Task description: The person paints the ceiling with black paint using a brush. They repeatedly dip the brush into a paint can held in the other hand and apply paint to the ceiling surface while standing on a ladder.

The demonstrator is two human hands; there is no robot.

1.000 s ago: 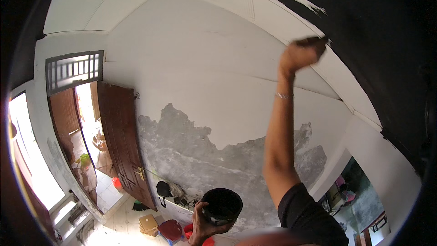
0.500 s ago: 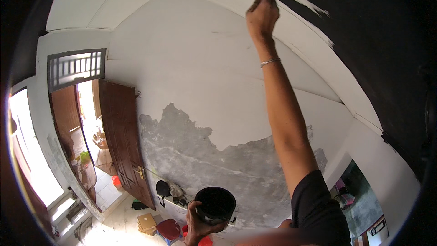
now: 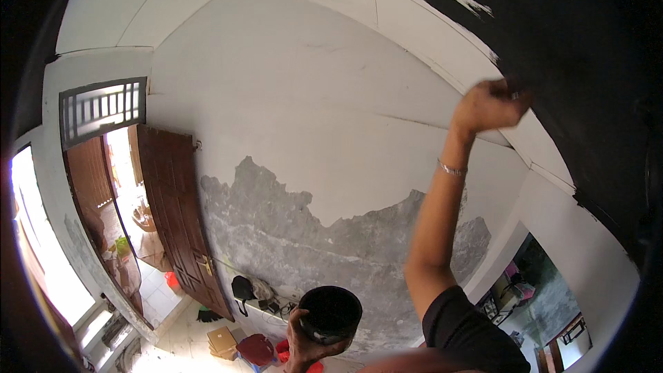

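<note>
My left hand (image 3: 309, 347) grips a round black tub (image 3: 330, 324) from below and the side, at the lower middle. The tub is open at the top and its inside looks black; I cannot make out how full it is. My right hand (image 3: 492, 106) is raised high at the upper right, its fingers closed round a paintbrush that barely shows against the dark behind it. It is beside the border between the white ceiling strip (image 3: 421, 24) and the black-painted surface (image 3: 559, 48). White streaks show through the black paint further up.
A white wall (image 3: 304, 110) with a bare grey patch (image 3: 345, 255) faces me. On the left a brown door (image 3: 173, 214) stands ajar. Below lie cardboard boxes (image 3: 222, 340), a dark red bag (image 3: 255, 349) and a black cap (image 3: 242, 287). An opening (image 3: 539, 304) shows at lower right.
My right hand has swept right and down along the ceiling border, and its elbow is now bent. The view has shifted slightly. My left hand keeps hold of the tub.
</note>
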